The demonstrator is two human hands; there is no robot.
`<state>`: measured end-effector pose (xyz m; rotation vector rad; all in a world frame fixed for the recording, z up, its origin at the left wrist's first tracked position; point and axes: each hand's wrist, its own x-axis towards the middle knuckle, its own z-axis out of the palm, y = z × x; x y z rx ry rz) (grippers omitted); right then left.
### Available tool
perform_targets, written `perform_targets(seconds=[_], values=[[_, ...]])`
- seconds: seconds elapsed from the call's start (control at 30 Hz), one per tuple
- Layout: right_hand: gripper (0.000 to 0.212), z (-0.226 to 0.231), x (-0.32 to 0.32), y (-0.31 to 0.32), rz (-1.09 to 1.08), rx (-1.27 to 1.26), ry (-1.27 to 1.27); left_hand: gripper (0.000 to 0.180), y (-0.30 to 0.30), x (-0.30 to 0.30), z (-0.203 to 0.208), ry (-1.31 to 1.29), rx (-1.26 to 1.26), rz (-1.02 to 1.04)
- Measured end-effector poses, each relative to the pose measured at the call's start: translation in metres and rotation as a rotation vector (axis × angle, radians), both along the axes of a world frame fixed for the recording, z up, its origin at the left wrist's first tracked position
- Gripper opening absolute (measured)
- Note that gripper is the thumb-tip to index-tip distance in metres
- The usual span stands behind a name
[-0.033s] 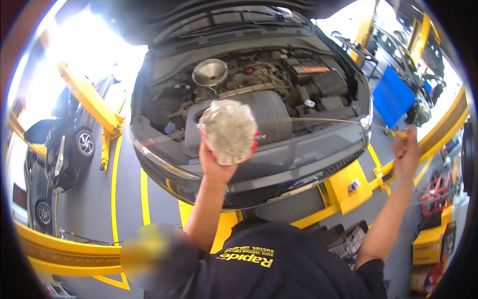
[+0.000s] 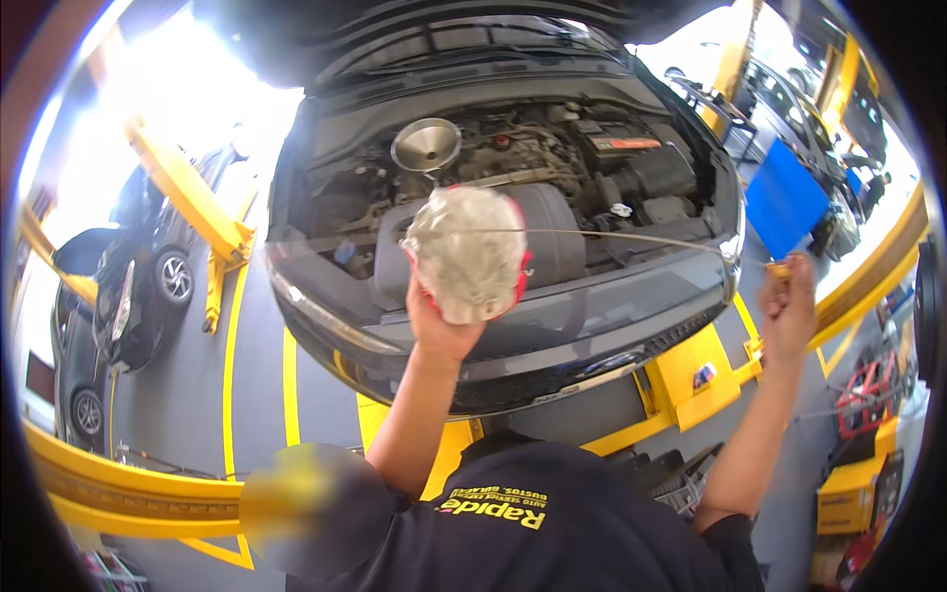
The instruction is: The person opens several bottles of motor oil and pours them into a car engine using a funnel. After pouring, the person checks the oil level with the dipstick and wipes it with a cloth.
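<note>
A crumpled pale rag (image 2: 469,259) with red at its edges sits in my left hand (image 2: 439,331), held up above the front of the engine bay. The fingers are mostly hidden behind the cloth. Out to the right, my right hand (image 2: 789,308) is closed on the yellow handle of a dipstick (image 2: 671,242). Its long thin blade stretches leftward across the bay to the rag and shows faintly over the cloth. Behind the rag lies a dark plastic engine cover (image 2: 552,232). A metal funnel (image 2: 426,146) stands upright on the engine, beyond my left hand.
The car's hood is raised over the bay, with a battery (image 2: 621,144) at the right. Yellow lift parts (image 2: 691,380) lie below the bumper (image 2: 552,370). A blue panel (image 2: 786,197) stands at right, and a yellow box (image 2: 846,496) sits lower right. Parked cars (image 2: 148,286) are at left.
The view has shifted slightly. My right hand has moved a little to the left, toward the rag, with the dipstick still in it. My left hand still holds the rag.
</note>
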<state>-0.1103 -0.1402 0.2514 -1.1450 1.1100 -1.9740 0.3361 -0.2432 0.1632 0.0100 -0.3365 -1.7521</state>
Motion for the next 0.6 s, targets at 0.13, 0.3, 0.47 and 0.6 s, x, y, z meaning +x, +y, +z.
perform_targets(seconds=[0.13, 0.3, 0.47, 0.6], values=[[0.026, -0.036, 0.156, -0.030, 0.210, -0.032, 0.047, 0.059, 0.017, -0.009, 0.053, -0.076, -0.266, 0.150], [0.016, -0.026, 0.283, -0.039, 0.513, -0.332, 0.491, 0.054, 0.031, 0.014, 0.103, -0.199, -0.290, 0.486], [0.029, -0.021, 0.316, -0.027, 0.729, -0.448, 0.985, 0.029, 0.024, 0.148, 0.121, -0.084, -0.120, 0.685], [0.040, -0.028, 0.276, -0.009, 0.781, -0.358, 1.085, 0.030, 0.039, 0.292, 0.121, -0.158, 0.066, 0.880]])
